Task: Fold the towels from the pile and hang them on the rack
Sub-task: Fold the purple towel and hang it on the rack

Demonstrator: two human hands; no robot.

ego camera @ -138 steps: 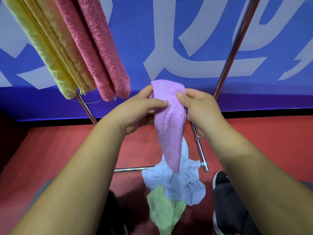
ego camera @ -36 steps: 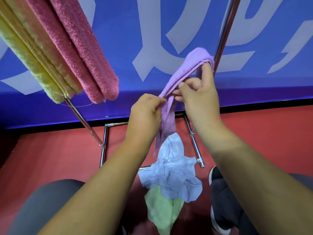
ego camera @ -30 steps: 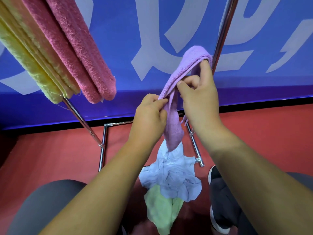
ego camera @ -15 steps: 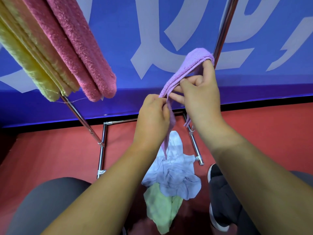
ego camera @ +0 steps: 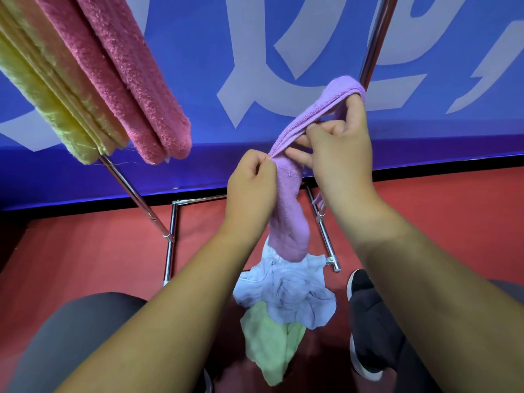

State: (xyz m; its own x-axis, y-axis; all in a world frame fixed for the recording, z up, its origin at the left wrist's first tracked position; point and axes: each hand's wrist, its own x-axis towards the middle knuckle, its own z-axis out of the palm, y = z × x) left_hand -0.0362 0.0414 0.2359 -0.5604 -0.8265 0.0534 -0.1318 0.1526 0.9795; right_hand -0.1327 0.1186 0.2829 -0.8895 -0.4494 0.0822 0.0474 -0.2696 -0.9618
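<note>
Lilac towel [ego camera: 289,211] bunched and fuzzy, pinched tight by left hand [ego camera: 251,188] and right hand [ego camera: 340,154]

Blue banner [ego camera: 198,52] w/ big white lettering across the back, black strip along its base. Red floor [ego camera: 71,265] below. Black shoe [ego camera: 365,321] (white sole) at lower right, grey trouser knee [ego camera: 71,336] lower left.

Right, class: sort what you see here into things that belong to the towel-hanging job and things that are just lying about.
Part of the job:
- purple towel, held in the left hand and right hand
- pink towels and yellow towels, hanging
- rack
- pale blue towel and green towel, on the floor

Just there:
- blue banner
- black shoe
</note>
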